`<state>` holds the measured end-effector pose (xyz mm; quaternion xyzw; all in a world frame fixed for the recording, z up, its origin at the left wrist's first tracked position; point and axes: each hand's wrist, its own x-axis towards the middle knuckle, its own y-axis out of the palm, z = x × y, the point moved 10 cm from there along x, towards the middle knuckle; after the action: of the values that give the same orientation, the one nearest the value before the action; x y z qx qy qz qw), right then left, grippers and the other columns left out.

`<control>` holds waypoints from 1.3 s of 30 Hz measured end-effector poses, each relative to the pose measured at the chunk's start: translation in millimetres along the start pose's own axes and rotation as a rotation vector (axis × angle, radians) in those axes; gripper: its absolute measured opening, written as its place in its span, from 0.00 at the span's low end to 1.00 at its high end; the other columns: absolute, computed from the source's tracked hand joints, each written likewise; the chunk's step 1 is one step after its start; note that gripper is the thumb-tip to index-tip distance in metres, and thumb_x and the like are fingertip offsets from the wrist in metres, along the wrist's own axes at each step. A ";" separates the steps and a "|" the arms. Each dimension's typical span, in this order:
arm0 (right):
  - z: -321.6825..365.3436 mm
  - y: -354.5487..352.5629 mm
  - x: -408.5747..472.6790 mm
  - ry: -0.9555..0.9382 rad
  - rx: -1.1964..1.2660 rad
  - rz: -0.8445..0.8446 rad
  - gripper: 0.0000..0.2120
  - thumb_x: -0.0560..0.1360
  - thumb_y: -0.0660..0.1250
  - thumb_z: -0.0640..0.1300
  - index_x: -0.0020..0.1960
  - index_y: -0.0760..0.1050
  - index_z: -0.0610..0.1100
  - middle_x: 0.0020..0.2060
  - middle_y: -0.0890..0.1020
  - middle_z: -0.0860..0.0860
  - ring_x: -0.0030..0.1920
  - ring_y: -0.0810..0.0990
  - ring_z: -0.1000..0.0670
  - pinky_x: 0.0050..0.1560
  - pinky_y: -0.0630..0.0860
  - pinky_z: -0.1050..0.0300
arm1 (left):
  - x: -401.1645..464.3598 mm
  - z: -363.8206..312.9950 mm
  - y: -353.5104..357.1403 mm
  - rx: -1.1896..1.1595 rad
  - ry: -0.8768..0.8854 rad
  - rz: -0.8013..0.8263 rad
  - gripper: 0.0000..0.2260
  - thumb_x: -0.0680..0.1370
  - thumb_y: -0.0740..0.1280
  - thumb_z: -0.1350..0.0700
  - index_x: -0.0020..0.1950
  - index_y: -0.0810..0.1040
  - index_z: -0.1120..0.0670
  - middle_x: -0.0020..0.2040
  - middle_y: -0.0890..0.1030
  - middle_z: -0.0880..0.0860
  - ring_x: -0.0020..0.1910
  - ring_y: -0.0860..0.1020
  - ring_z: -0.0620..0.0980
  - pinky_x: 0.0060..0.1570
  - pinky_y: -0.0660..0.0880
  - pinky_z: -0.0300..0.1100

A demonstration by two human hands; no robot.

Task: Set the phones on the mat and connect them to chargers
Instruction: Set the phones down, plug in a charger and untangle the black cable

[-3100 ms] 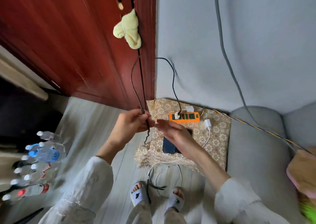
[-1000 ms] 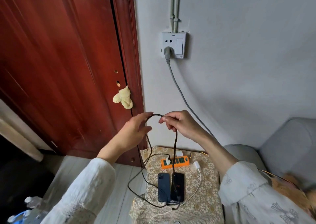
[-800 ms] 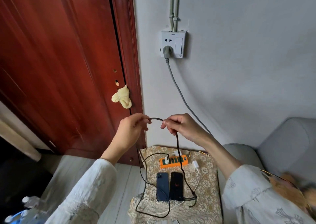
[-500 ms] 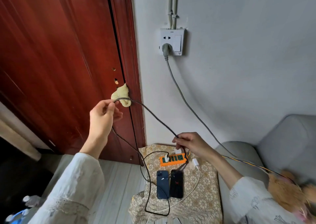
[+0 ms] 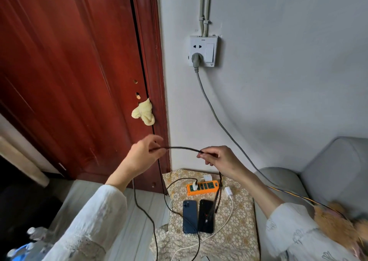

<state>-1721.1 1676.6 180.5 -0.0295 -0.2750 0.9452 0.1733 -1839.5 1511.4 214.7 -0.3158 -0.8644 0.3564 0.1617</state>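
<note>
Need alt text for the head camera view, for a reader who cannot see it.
Both hands, left hand and right hand, pinch a dark braided cable stretched between them above a patterned mat. On the mat lie a blue phone and a black phone side by side below an orange power strip.

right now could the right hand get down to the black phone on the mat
Probably yes. The right hand hovers above the patterned floral mat, and only the dark braided cable it pinches dangles over the black phone. That grip is occupied, so it would likely have to drop the cable first.
</note>
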 end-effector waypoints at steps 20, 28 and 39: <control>-34.3 -8.9 -13.2 0.061 -0.186 -0.114 0.09 0.74 0.67 0.45 0.51 0.82 0.43 0.48 0.84 0.49 0.45 0.79 0.55 0.48 0.72 0.66 | -16.9 -9.1 49.0 -0.508 -0.071 0.307 0.14 0.76 0.60 0.45 0.41 0.80 0.53 0.23 0.73 0.47 0.24 0.68 0.44 0.27 0.66 0.33; -52.2 7.1 -12.2 0.324 0.101 -0.197 0.08 0.75 0.63 0.40 0.51 0.79 0.43 0.39 0.81 0.45 0.34 0.78 0.51 0.38 0.73 0.62 | -29.0 -40.2 103.2 -0.541 0.109 0.537 0.11 0.79 0.58 0.54 0.48 0.80 0.53 0.23 0.70 0.44 0.22 0.67 0.40 0.25 0.67 0.31; -88.0 30.0 -8.0 0.766 1.341 -0.293 0.11 0.80 0.54 0.39 0.41 0.69 0.37 0.31 0.73 0.46 0.29 0.67 0.53 0.20 0.68 0.66 | -59.7 5.5 142.7 -0.256 0.024 0.902 0.11 0.79 0.59 0.59 0.55 0.77 0.62 0.39 0.81 0.51 0.35 0.79 0.40 0.39 0.75 0.32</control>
<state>-1709.6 1695.0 89.7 -0.2058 0.4319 0.8010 0.3598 -1736.2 1547.1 105.2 -0.6816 -0.6758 0.2778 -0.0397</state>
